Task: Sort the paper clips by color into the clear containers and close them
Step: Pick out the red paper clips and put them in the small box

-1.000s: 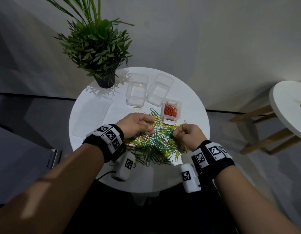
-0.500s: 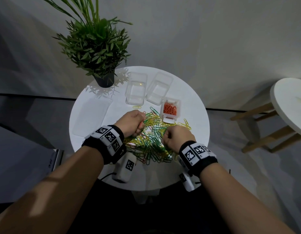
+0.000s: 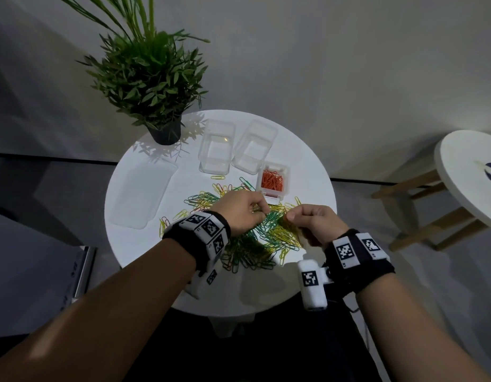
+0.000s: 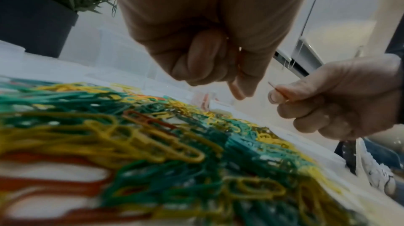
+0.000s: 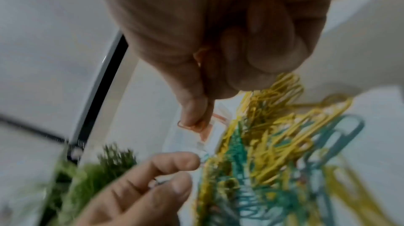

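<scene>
A mixed pile of yellow, green and orange paper clips (image 3: 255,238) lies mid-table. Behind it stand two clear containers (image 3: 216,147) (image 3: 255,146) with nothing in them, and a small container (image 3: 272,180) holding orange clips. My left hand (image 3: 262,210) hovers over the pile with fingers curled; in the left wrist view an orange clip (image 4: 239,63) shows between them. My right hand (image 3: 290,216), just right of it, pinches an orange clip (image 5: 192,126) between thumb and forefinger, with more orange in its palm (image 5: 201,53). The two hands' fingertips nearly meet.
A potted plant (image 3: 161,86) stands at the table's back left. A clear flat lid (image 3: 145,194) lies on the left side of the white round table (image 3: 307,166). A second white table (image 3: 470,172) on wooden legs stands to the right.
My right hand dipped left into the pile, then rose back with an orange clip pinched. My left hand shifted right, toward the right hand.
</scene>
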The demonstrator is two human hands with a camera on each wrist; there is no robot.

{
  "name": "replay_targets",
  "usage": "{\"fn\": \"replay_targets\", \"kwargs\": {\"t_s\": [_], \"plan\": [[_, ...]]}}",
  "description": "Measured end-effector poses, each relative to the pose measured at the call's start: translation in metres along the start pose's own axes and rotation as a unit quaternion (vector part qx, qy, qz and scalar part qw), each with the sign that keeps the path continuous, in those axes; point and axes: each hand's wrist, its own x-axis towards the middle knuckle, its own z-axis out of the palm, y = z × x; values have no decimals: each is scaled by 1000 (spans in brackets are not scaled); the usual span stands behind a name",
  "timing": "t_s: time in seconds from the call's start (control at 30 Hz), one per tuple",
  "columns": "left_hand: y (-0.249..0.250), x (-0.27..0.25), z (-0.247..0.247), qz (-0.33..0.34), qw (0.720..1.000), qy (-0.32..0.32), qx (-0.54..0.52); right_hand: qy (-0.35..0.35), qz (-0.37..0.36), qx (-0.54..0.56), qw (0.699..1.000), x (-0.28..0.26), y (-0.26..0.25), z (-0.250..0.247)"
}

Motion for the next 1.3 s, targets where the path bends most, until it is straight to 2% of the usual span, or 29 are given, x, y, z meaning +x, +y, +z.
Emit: {"fn": "replay_targets", "kwargs": {"t_s": [0.2, 0.23, 0.3, 0.37, 0.4, 0.47, 0.57, 0.67, 0.8, 0.9, 1.03, 1.1, 1.2, 1.3], "plan": [[20, 16, -2, -14, 993, 43, -111, -42, 42, 177, 982, 6, -4, -9], [23, 21, -5, -34, 985, 51, -160, -52, 49, 198, 978, 8, -8, -10], [30, 32, -14, -85, 951, 47, -292, -69, 70, 236, 967, 13, -16, -12], [39, 42, -20, -118, 915, 34, -385, -52, 90, 247, 963, 21, -25, -13], [43, 47, -22, -124, 909, 29, -397, -33, 95, 243, 965, 27, -30, -12], [47, 56, -23, -123, 918, 24, -377, 2, 90, 223, 971, 38, -40, -11], [43, 65, -18, -119, 941, 25, -315, 23, 58, 161, 985, 49, -54, -7], [38, 69, -15, -109, 952, 32, -284, 50, 25, 102, 993, 56, -64, -3], [34, 68, -16, -73, 967, 22, -244, 67, 22, 111, 991, 64, -76, 3], [36, 66, -18, -81, 953, 35, -291, 59, 51, 125, 989, 64, -83, 5], [32, 50, -22, -88, 935, 47, -341, 67, 42, 74, 994, 59, -83, 3], [23, 37, -25, -83, 949, 69, -296, 67, 31, 76, 994, 54, -84, 2], [2, 20, -27, -80, 976, 111, -167, 70, 6, 71, 995, 44, -84, 0], [-21, 6, -35, -99, 982, 152, -47, 69, -31, 50, 996, 26, -78, 5]]}}
